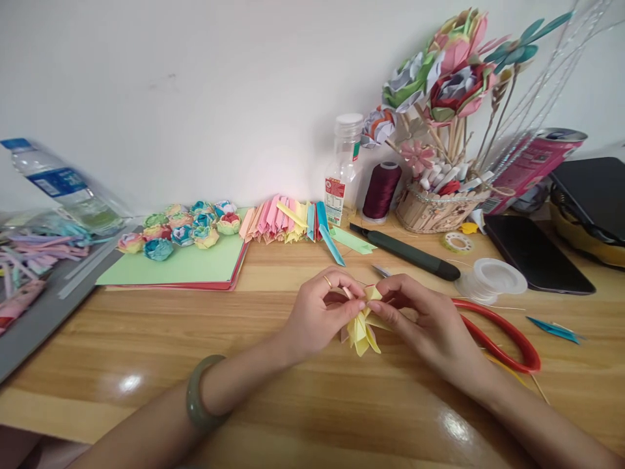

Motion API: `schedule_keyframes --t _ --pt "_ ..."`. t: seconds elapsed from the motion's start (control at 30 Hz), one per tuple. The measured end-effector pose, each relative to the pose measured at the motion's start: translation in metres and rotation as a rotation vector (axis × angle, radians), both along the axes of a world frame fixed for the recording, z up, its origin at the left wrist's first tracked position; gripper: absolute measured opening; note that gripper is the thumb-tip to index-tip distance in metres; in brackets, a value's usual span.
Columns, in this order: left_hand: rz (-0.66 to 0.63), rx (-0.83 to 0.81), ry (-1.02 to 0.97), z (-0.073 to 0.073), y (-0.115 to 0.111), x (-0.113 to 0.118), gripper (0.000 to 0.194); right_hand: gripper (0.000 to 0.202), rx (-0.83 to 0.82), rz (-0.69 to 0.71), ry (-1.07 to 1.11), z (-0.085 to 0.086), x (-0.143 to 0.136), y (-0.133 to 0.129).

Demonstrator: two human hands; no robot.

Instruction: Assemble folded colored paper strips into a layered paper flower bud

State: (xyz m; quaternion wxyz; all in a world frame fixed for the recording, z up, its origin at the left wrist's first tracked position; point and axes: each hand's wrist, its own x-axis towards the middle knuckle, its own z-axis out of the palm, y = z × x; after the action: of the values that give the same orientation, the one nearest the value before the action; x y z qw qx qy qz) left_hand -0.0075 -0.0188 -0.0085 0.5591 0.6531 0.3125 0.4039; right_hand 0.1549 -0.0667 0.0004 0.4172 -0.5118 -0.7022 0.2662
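Between my two hands, above the wooden table (234, 391), is a yellow folded-paper flower (361, 335) with pointed petals hanging downward. My left hand (319, 312) pinches its upper part with thumb and fingers. Facing it, my right hand (422, 319) also pinches the paper near the same spot, and the fingertips of both hands almost meet. A bit of pinkish paper shows behind the yellow petals. The red-handled scissors (525, 355) lie beside and partly behind my right hand, their blade tip showing beyond it.
Behind my hands lie a row of folded paper strips (276, 221), a dark utility knife (410, 254) and a clear thread spool (491, 280). Finished paper flowers (183, 234) sit on green paper (131, 270) at left. A phone (537, 254), flower basket (434, 212) and glass bottle (342, 169) stand or lie further back.
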Motion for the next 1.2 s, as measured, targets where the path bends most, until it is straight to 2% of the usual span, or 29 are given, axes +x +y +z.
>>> schedule_keyframes --t 0.33,0.43,0.5,0.6,0.7,0.93,1.2 --pt "0.066 0.049 0.187 0.002 -0.004 0.003 0.013 0.011 -0.171 -0.016 0.11 -0.002 0.0 0.003" --pt "0.097 0.191 0.201 0.003 -0.007 0.004 0.012 0.01 -0.171 0.007 0.121 0.0 0.001 0.002" --pt "0.135 0.367 0.176 0.004 -0.009 0.004 0.009 0.007 -0.072 -0.001 0.068 0.001 0.0 -0.001" --pt "0.165 0.667 0.108 0.006 -0.012 0.002 0.003 0.012 0.224 -0.016 -0.076 0.004 -0.001 -0.006" --pt "0.172 0.844 0.065 0.007 -0.014 0.001 0.009 0.02 0.42 0.019 -0.181 0.006 -0.002 -0.01" --pt "0.265 0.894 0.071 0.005 -0.013 0.002 0.008 0.023 0.522 0.088 -0.256 -0.003 0.005 -0.005" --pt "0.246 0.911 0.045 0.003 -0.01 0.002 0.01 0.03 0.586 0.185 -0.28 -0.008 0.013 -0.002"
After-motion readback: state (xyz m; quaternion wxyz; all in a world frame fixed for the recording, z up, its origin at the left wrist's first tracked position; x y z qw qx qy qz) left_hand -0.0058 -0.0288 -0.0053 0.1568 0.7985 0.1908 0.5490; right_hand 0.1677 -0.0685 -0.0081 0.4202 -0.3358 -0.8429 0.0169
